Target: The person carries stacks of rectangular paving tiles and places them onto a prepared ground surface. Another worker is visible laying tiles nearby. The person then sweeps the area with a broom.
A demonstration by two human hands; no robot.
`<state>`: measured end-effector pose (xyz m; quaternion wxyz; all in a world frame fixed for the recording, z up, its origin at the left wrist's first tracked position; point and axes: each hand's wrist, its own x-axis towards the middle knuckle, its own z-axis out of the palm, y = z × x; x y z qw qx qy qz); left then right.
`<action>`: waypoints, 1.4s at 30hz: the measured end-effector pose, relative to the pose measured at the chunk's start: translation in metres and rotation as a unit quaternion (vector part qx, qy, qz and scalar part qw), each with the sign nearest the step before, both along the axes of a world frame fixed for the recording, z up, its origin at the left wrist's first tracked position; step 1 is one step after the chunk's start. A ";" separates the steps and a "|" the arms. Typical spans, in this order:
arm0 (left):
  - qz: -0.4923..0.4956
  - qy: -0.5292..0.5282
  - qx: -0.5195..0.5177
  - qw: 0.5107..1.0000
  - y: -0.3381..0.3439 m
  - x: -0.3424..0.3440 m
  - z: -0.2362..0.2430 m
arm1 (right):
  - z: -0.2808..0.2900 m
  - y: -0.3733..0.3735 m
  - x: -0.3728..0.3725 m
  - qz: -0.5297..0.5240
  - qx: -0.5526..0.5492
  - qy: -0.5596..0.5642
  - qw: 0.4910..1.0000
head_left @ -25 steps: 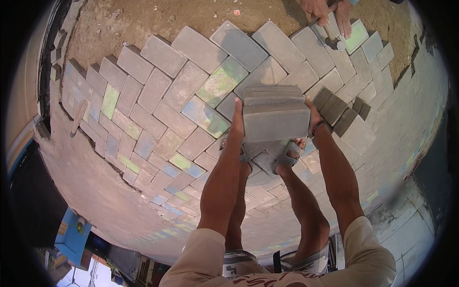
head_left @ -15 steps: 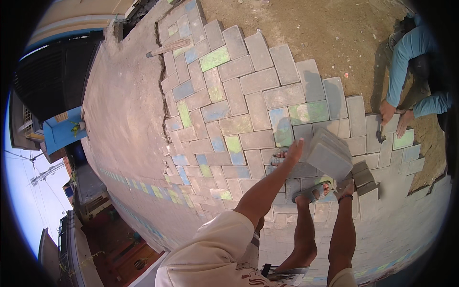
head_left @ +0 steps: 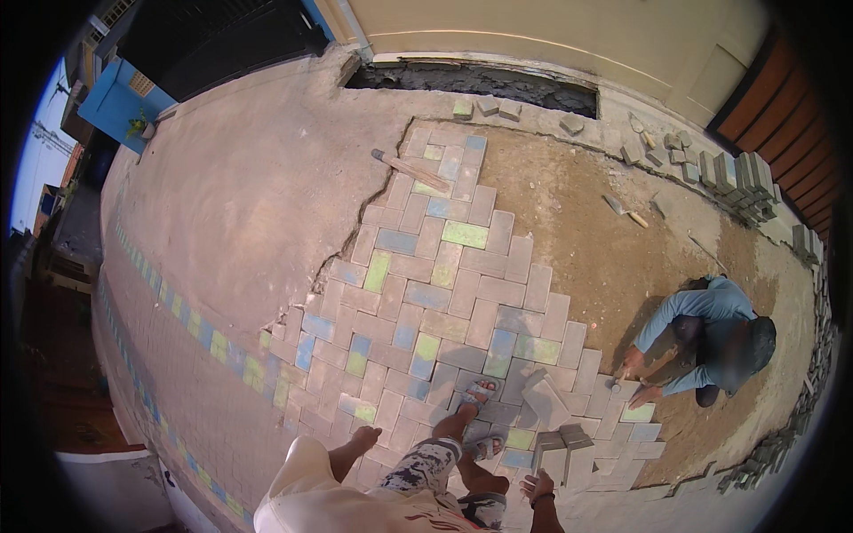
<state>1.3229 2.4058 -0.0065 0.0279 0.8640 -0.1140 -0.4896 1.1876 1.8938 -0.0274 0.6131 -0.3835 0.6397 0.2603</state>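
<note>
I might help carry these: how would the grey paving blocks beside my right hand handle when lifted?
The grey paving blocks look thick and concrete-like, so probably stiff and heavy for their size. Their flat faces make rolling unlikely. Their matte surfaces suggest little slipperiness.

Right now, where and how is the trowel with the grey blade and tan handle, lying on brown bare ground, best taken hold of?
Probably by the slim tan handle, fingers wrapped around it, coming from the picture's lower right: the handle points that way, with brown bare ground beyond its end, while the broader grey blade points upper left.
</note>
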 end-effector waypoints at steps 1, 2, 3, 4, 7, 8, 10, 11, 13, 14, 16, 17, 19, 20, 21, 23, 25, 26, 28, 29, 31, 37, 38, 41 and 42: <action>0.182 0.066 -0.003 0.981 0.026 -0.032 0.019 | 0.012 0.007 0.009 0.014 0.018 -0.018 1.000; 0.282 0.091 0.004 0.955 0.032 -0.049 0.018 | 0.026 0.005 0.014 0.012 0.014 -0.029 0.999; 0.353 0.116 0.002 0.929 0.035 -0.072 0.023 | 0.037 0.007 0.017 0.020 0.019 -0.039 0.999; 0.419 0.135 0.004 0.898 0.037 -0.091 0.031 | 0.047 0.011 0.018 0.020 0.017 -0.051 0.998; 0.555 0.182 -0.039 0.811 0.046 -0.138 0.059 | 0.062 0.023 0.006 0.063 0.019 -0.094 0.993; 0.623 0.186 -0.067 0.757 0.037 -0.139 0.065 | 0.063 0.025 0.003 0.067 0.004 -0.085 0.994; 0.686 0.181 -0.098 0.698 0.030 -0.157 0.086 | 0.066 0.038 -0.001 0.081 -0.013 -0.069 0.994; 0.684 0.176 -0.100 0.701 0.036 -0.167 0.097 | 0.071 0.047 -0.001 0.097 -0.009 -0.052 0.994; 0.678 0.177 -0.106 0.705 0.047 -0.168 0.103 | 0.083 0.059 -0.011 0.115 -0.009 -0.017 0.993; 0.673 0.182 -0.108 0.709 0.051 -0.157 0.101 | 0.078 0.057 -0.017 0.089 0.007 0.000 0.996; 0.621 0.149 -0.157 0.753 0.070 -0.170 0.083 | 0.089 0.064 -0.015 0.132 -0.001 0.018 0.991; 0.562 0.102 -0.209 0.794 0.086 -0.175 0.068 | 0.094 0.069 -0.007 0.154 -0.004 0.020 0.988; 0.531 0.029 -0.242 0.812 0.119 -0.189 0.049 | 0.103 0.088 0.013 0.198 0.006 0.015 0.980; 0.563 0.002 -0.231 0.794 0.134 -0.195 0.042 | 0.105 0.101 0.029 0.223 0.012 0.008 0.975; 0.627 0.014 -0.218 0.748 0.135 -0.182 0.041 | 0.109 0.102 0.046 0.241 0.002 0.003 0.971; 0.771 0.069 -0.180 0.607 0.115 -0.138 0.060 | 0.115 0.101 0.088 0.276 -0.031 -0.006 0.961; 0.678 0.068 -0.126 0.721 0.130 -0.111 0.077 | 0.117 0.119 0.137 0.313 -0.041 -0.019 0.949; 0.464 0.018 -0.091 0.881 0.149 -0.121 0.073 | 0.114 0.138 0.167 0.334 -0.036 -0.032 0.941; 0.323 -0.024 -0.086 0.942 0.188 -0.096 0.057 | 0.114 0.168 0.221 0.363 -0.034 -0.063 0.929; 0.431 0.000 -0.127 0.894 0.195 -0.092 0.064 | 0.122 0.177 0.233 0.372 -0.038 -0.067 0.925; 0.687 0.066 -0.186 0.699 0.214 -0.068 0.076 | 0.118 0.210 0.291 0.335 -0.054 -0.057 0.939; 0.879 -0.052 -0.245 0.405 0.306 0.099 0.138 | 0.155 0.302 0.406 0.377 -0.074 -0.095 0.919; 0.880 -0.078 -0.260 0.391 0.324 0.122 0.135 | 0.158 0.312 0.418 0.387 -0.069 -0.101 0.914; 0.868 -0.111 -0.314 0.369 0.358 0.182 0.142 | 0.166 0.328 0.446 0.437 -0.084 -0.103 0.889; 0.872 -0.102 -0.314 0.363 0.360 0.190 0.139 | 0.168 0.331 0.455 0.446 -0.086 -0.089 0.887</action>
